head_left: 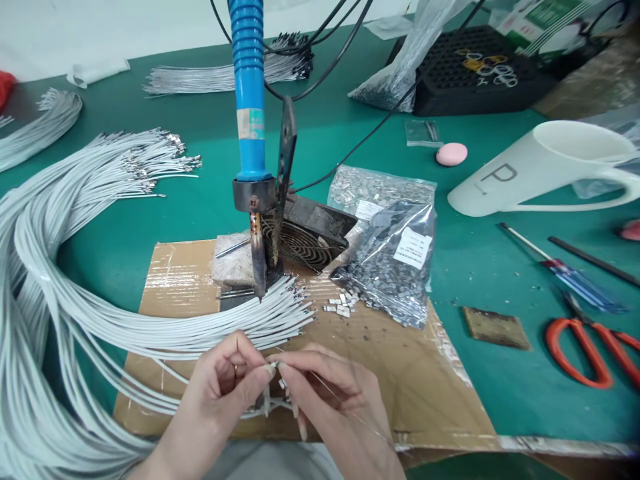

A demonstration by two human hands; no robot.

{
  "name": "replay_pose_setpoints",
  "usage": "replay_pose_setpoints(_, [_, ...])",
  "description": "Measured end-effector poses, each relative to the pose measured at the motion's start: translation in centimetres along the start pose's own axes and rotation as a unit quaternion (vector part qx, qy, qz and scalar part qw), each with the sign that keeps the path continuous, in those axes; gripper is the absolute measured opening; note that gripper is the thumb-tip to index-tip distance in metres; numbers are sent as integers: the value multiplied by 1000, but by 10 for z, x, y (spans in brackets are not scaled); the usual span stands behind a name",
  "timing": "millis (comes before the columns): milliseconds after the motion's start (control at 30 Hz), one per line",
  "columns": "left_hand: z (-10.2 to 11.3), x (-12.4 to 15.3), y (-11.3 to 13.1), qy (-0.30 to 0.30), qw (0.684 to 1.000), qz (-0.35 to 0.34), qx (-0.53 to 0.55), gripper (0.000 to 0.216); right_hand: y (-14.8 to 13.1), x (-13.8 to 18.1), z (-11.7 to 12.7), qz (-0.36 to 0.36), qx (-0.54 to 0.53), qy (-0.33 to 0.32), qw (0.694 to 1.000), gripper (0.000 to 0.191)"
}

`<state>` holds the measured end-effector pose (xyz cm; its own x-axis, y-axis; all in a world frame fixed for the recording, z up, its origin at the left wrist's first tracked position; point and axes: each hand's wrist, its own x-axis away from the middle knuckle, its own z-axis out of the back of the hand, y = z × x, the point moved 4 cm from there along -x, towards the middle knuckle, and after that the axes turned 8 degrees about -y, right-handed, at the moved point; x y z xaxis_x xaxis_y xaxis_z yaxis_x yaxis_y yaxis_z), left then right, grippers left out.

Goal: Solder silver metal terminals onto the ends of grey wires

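My left hand (225, 393) and my right hand (335, 400) meet tip to tip above the cardboard (400, 387). Both are closed in a pinch on a tiny silvery connector (275, 365), mostly covered by the fingertips. A thin wire (325, 384), like solder wire, trails across my right hand. Just under the fingers shows another small silvery piece (283, 385). White wires (165, 399) run in from the left beneath my hands. Beyond them, a bundle of white wires (240, 327) lies with its ends under the tip of a blue-handled soldering iron (251, 100) held upright in a stand.
Loose small connectors (343, 303) lie beside a bag of dark parts (390, 260). A black fan (310, 233) stands behind the iron. To the right are a white mug (540, 167) on its side, a screwdriver (575, 277) and orange-handled scissors (577, 353).
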<state>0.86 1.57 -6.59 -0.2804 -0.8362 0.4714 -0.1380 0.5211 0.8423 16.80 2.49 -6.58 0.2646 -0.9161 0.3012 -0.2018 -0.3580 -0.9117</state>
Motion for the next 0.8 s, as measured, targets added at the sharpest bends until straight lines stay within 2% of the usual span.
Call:
replay_pose_setpoints(300, [-1, 1, 0, -4, 1000, 1, -5, 37, 0, 4, 1, 11, 1, 8, 1000, 14])
replay_pose_setpoints(400, [0, 2, 1, -12, 1000, 0, -11, 38, 3, 4, 3, -23, -51, 10, 998, 14])
replay_pose_setpoints(533, [0, 5, 2, -45, 998, 16, -34, 40, 9, 2, 3, -105, -133, -41, 985, 17])
replay_pose_setpoints(600, [1, 6, 3, -54, 997, 31, -52, 41, 9, 2, 4, -114, -110, -48, 986, 12])
replay_pose_setpoints(733, [4, 6, 2, -40, 996, 39, -67, 38, 2, 2, 7, -59, -1, -31, 998, 6])
replay_pose_setpoints(800, [3, 5, 1, -29, 997, 36, -65, 36, 0, 4, 6, -64, -12, -30, 997, 8])
